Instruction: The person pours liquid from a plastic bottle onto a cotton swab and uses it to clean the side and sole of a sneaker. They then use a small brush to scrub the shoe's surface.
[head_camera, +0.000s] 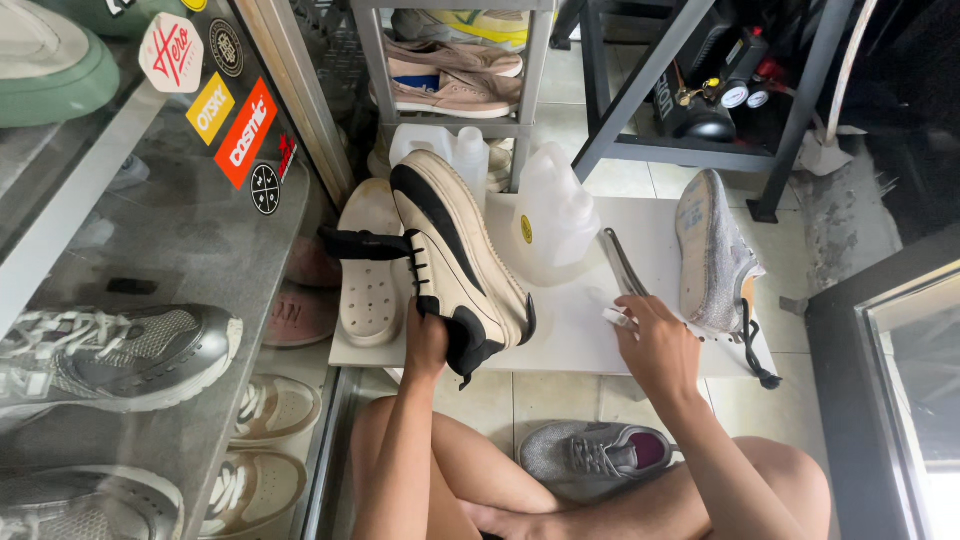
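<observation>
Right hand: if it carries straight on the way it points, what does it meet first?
The right hand points up and left along the long metal tool it touches. Carrying on, it would probably meet the translucent plastic jug first, though depth is unclear.

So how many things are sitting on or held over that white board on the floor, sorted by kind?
Shoes: 2, the cream-and-black sneaker in the left hand and the grey sneaker lying on its side
Insoles: 2, the cream insole and the black insole
Jugs: 1, the white jug
Tools: 1, the metal tool by the right hand
Total: 6
</observation>
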